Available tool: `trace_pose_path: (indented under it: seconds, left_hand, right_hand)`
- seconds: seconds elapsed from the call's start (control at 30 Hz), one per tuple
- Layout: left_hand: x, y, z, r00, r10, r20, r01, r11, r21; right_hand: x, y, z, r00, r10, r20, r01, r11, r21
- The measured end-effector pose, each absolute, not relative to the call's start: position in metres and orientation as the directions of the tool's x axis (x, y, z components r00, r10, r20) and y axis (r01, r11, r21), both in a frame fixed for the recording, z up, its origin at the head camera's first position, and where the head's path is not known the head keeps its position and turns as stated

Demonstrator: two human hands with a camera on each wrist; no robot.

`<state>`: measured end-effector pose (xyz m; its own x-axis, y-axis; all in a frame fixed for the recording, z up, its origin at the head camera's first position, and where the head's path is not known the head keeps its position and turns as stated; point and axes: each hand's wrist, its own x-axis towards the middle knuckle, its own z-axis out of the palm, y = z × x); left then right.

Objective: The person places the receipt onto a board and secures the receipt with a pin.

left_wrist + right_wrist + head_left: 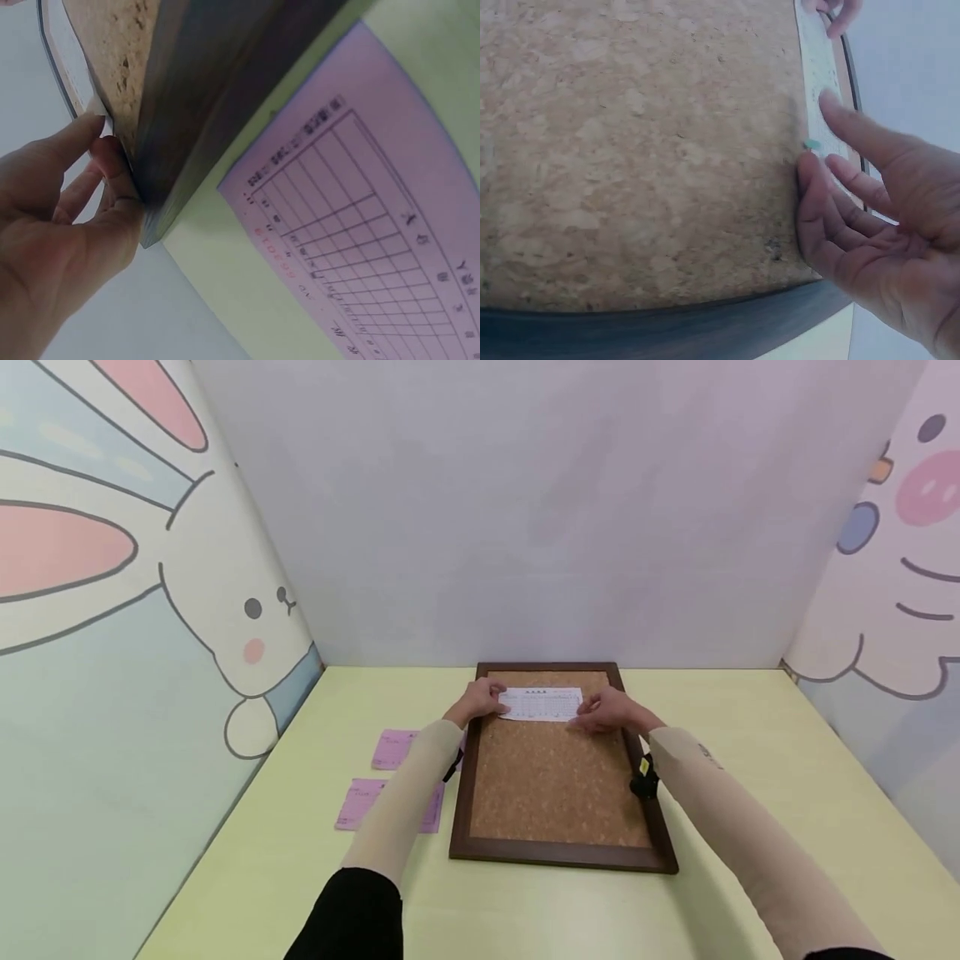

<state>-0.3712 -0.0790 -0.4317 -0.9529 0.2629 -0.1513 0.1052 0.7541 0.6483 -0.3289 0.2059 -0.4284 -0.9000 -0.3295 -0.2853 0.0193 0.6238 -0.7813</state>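
Pale wall [525, 527] at the back, cartoon rabbit [217, 610] on the left, yellow table [750, 760] underneath; from the head view, a framed corkboard [562, 785] lies flat on it, with a white slip [540, 704] across the cork near the far edge. Left hand [482, 697] is at the slip's left end, right hand [606, 710] at its right end; my guess is that's to keep it straight and flat. Two pink slips [358, 802] sit left of the board, maybe for easy reach.

Left wrist view: fingertips look pinched on the slip's end, just inside the frame; one pink slip is on the table below.

Right wrist view: fingers curl at the slip's near edge, touching or right beside a teal bit [812, 144], possibly a pin head; can't tell if they're gripping either.
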Motion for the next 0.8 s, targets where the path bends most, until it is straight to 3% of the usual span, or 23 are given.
trace_pose_path:
  seconds: [0.2,0.53,0.8]
  left_hand:
    - [-0.372,-0.082,-0.429,-0.951,0.264,-0.158,0.098,0.747,0.657]
    - [-0.378,-0.08,-0.432,-0.952,0.266,-0.149,0.114,0.764,0.635]
    - [-0.378,-0.083,-0.433,-0.947,0.275,-0.165,0.111,0.765,0.635]
  right_hand:
    - [-0.332,0.194,-0.433,-0.934,-0.249,-0.255,0.011,0.694,-0.72]
    - [-0.341,0.196,-0.427,-0.911,-0.29,-0.294,-0.005,0.719,-0.695]
    - [-0.343,0.201,-0.432,-0.907,-0.335,-0.257,-0.023,0.647,-0.762]
